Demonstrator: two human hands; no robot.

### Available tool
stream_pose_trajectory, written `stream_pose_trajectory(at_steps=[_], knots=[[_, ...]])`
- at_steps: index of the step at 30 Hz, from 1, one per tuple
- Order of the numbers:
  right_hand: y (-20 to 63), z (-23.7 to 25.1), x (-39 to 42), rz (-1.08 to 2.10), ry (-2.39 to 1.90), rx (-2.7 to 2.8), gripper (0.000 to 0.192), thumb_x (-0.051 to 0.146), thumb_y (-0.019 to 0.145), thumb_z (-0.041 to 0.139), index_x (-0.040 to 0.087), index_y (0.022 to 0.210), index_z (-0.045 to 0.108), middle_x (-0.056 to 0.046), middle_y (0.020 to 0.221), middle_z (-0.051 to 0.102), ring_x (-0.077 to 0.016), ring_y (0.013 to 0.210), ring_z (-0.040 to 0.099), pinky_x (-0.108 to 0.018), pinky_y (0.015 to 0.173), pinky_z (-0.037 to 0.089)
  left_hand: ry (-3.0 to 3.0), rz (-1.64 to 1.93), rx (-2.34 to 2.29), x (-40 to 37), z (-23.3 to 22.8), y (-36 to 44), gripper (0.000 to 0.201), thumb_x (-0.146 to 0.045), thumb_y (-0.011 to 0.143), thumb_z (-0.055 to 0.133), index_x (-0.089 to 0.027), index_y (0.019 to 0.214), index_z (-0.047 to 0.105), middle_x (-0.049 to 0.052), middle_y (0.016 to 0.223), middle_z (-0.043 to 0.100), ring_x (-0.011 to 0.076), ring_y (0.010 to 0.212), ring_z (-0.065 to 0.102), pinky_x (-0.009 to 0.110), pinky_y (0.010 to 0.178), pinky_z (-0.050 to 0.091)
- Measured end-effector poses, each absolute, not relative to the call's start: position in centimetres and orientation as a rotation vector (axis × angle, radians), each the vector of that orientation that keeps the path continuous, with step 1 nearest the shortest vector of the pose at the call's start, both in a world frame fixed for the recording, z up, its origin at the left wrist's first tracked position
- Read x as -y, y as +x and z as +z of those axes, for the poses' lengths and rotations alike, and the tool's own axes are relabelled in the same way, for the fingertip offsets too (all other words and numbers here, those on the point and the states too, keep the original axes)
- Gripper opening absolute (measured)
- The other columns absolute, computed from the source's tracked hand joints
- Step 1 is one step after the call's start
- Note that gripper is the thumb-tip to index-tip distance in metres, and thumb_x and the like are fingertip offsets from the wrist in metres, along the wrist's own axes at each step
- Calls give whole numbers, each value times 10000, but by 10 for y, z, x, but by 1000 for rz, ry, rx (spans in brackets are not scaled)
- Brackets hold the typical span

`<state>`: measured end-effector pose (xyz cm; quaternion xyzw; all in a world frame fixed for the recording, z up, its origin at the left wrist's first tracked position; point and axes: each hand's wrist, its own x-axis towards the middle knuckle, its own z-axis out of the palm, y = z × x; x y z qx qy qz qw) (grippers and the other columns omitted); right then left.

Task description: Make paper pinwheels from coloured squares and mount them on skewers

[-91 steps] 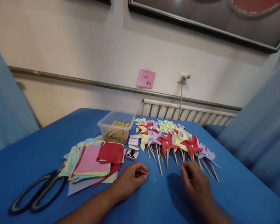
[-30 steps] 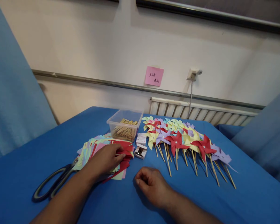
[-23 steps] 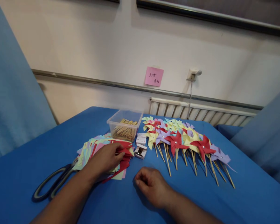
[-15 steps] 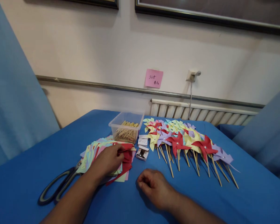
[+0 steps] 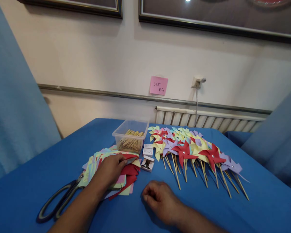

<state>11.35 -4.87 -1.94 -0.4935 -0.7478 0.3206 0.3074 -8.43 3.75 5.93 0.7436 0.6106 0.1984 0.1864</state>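
My left hand (image 5: 113,169) is over a fanned stack of coloured paper pieces (image 5: 94,164), its fingers pinched together at the right side. At the fingertips is the raised edge of a piece of paper (image 5: 131,160), greyish on the side I see. Several red sheets (image 5: 129,179) lie loose just below. Large dark-handled scissors (image 5: 67,195) rest left of my forearm, their blades hidden by the paper. My right hand (image 5: 161,200) lies curled on the blue cloth, closed, with nothing visible in it.
Behind the paper stands a clear plastic box (image 5: 140,142) of short wooden sticks. Beside it are small white boxes (image 5: 147,151), one open (image 5: 147,164) with dark metal bits. Many paper pinwheels on sticks (image 5: 184,152) cover the right of the table. A wall and radiator (image 5: 208,120) are behind.
The red paper edge raised at my left fingertips has dropped, and a greyish edge shows there now. My right hand keeps its curled pose. The view has tilted slightly upward.
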Motion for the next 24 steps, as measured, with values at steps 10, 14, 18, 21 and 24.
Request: stream_pose_trajectory(at_steps=[10, 14, 18, 21, 24], knots=[[113, -19, 48, 864, -1309, 1955, 93, 175, 816, 547, 193, 812, 637, 7, 761, 652, -121, 687, 573, -205, 617, 400, 2110, 561, -1778, -38, 64, -88, 375, -442, 788, 476, -213, 492, 504, -13, 498, 552, 173, 536, 510, 276, 530, 274], [113, -19, 49, 875, -1290, 1939, 95, 170, 820, 543, 191, 809, 635, 11, 740, 641, -116, 675, 563, -198, 603, 397, 2113, 579, -1779, -38, 66, -87, 407, -439, 820, 431, -209, 492, 503, 10, 517, 597, 184, 570, 543, 274, 539, 280], [113, -17, 50, 885, -1275, 1936, 95, 179, 824, 541, 192, 815, 635, 13, 743, 639, -114, 676, 563, -192, 595, 395, 2095, 610, -1787, -39, 64, -88, 335, -373, 814, 447, -206, 544, 550, 15, 552, 631, 191, 599, 574, 271, 543, 309], [113, -16, 51, 895, -1285, 1931, 99, 178, 825, 538, 191, 818, 636, 7, 758, 649, -120, 694, 577, -197, 614, 404, 2013, 701, -1822, -40, 63, -92, 194, -313, 777, 496, -201, 710, 640, 18, 646, 688, 207, 652, 620, 274, 567, 367], [113, -17, 51, 870, -1278, 1935, 96, 171, 818, 543, 190, 817, 637, 3, 770, 658, -121, 701, 580, -201, 626, 406, 1763, 1009, -1853, -43, 62, -96, 198, -339, 757, 555, -199, 855, 655, 32, 751, 725, 223, 706, 660, 280, 593, 435]])
